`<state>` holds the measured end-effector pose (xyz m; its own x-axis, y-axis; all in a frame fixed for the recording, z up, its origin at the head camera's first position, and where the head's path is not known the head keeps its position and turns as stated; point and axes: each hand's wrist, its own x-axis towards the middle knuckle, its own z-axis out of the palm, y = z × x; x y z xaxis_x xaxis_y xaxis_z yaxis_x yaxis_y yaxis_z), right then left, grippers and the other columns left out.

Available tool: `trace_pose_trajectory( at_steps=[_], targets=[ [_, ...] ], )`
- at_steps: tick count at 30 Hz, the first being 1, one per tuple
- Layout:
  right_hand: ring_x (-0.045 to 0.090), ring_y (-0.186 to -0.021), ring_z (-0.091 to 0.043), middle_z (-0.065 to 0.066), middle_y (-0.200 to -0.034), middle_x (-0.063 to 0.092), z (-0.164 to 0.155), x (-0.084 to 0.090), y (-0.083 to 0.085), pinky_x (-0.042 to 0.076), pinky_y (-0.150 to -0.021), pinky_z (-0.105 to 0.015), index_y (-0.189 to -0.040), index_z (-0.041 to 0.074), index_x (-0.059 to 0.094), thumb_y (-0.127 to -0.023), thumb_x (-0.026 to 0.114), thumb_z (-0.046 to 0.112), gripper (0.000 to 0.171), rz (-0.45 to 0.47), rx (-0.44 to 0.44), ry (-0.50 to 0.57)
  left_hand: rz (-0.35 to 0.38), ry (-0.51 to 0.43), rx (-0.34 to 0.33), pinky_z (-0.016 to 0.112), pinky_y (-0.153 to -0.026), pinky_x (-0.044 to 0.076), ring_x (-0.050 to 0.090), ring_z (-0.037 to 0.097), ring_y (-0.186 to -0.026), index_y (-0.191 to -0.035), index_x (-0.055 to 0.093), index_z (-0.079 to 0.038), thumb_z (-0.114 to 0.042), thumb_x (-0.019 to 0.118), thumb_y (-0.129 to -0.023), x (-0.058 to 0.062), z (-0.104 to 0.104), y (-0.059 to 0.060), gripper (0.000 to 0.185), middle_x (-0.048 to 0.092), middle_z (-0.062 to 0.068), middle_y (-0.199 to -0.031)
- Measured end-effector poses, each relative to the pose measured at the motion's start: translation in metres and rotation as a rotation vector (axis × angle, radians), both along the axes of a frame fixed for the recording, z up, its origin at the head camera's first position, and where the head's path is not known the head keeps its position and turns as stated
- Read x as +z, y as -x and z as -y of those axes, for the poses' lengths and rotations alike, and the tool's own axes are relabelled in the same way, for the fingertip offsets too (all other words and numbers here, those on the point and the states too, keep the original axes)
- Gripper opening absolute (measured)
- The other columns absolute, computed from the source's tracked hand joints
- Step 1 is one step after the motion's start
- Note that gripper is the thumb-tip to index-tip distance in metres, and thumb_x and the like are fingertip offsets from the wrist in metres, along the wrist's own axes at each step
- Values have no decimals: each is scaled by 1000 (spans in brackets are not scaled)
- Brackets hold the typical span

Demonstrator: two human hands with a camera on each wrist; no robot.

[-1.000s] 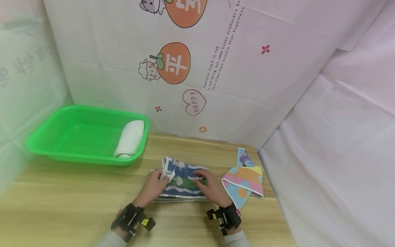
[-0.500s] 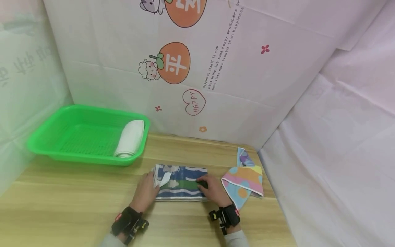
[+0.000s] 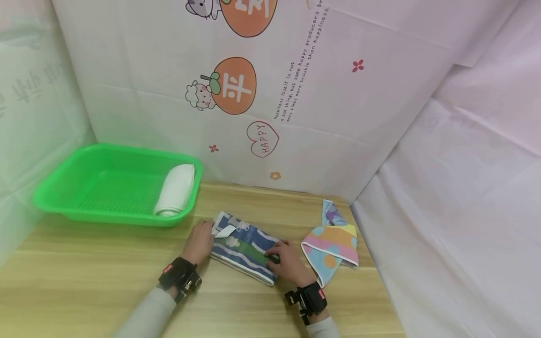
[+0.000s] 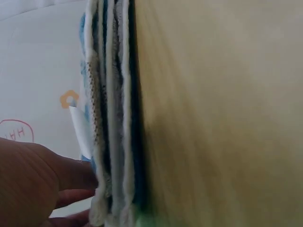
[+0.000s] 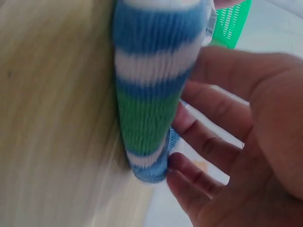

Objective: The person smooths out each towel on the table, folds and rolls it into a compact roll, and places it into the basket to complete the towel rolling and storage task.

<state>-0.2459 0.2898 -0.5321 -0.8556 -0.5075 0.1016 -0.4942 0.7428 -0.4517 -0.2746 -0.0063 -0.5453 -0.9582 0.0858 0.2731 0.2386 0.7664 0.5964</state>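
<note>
Nearest to us, two pale sleeves (image 3: 145,312) reach in over the wooden table (image 3: 236,312), a black wrist device (image 3: 178,273) strapped on at each wrist, and here come the hands! The right hand (image 3: 289,264) rests on the near right end of the folded towel (image 3: 245,249), its fingers spread and gently bent across the top, touching without wrapping round it. Out at the other end, the left hand (image 3: 200,241) has its fingers against the towel's stacked edges; whether it pinches those layers, I cannot tell. The towel itself, striped blue, white and green, sits slantwise on the table between the hands, a white label (image 3: 225,232) sticking up near its left end. Off to the right, near the right hand, lies a rumpled cloth (image 3: 334,249) in orange, pink and blue. Farther back on the left stands the green basket (image 3: 67,212), a white rolled cloth (image 3: 175,190) along its right side. Behind it all, the printed backdrop (image 3: 321,155) shows a red heart reading HAPPY.
</note>
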Motion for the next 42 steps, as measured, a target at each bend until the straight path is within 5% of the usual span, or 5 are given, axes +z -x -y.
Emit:
trace_pose_trajectory(
  at_steps=[15,22,32,36,42],
  targets=[
    [58,-113,-18,-1,-123,66,15,3,-20,53,-97,-38,-125,12,73,-83,76,19,42,117,84,-87,-8,-65,-153,55,-95,51,61,44,-102,-111,65,15,10,64,-86,-5,3,61,25,65,28,-105],
    [59,-100,-14,0,-111,68,46,7,-32,55,-87,-27,-113,9,78,-74,81,13,39,-56,160,-238,1,-35,-127,54,-94,52,59,44,-109,-117,63,11,5,70,-87,7,6,68,32,60,30,-120],
    [60,-87,-11,1,-97,66,71,4,-20,54,-77,-25,-99,11,79,-92,73,18,12,-169,108,-275,10,-117,-218,37,-75,59,65,21,-85,-101,74,-5,-5,71,-90,32,-24,17,11,70,6,-97],
    [56,-74,-9,3,-83,62,74,6,-8,50,-65,-24,-87,11,73,-97,66,15,13,-164,68,-268,70,-87,-284,25,-58,52,56,9,-64,-85,72,-12,-8,73,-87,29,-31,-11,5,65,-6,-75],
    [55,-67,-10,4,-74,61,78,9,0,48,-61,-27,-77,15,63,-97,64,11,20,-144,13,-323,30,9,-369,27,-67,54,60,10,-75,-91,71,-12,-12,77,-84,17,-35,-39,10,67,-3,-86]
  ],
)
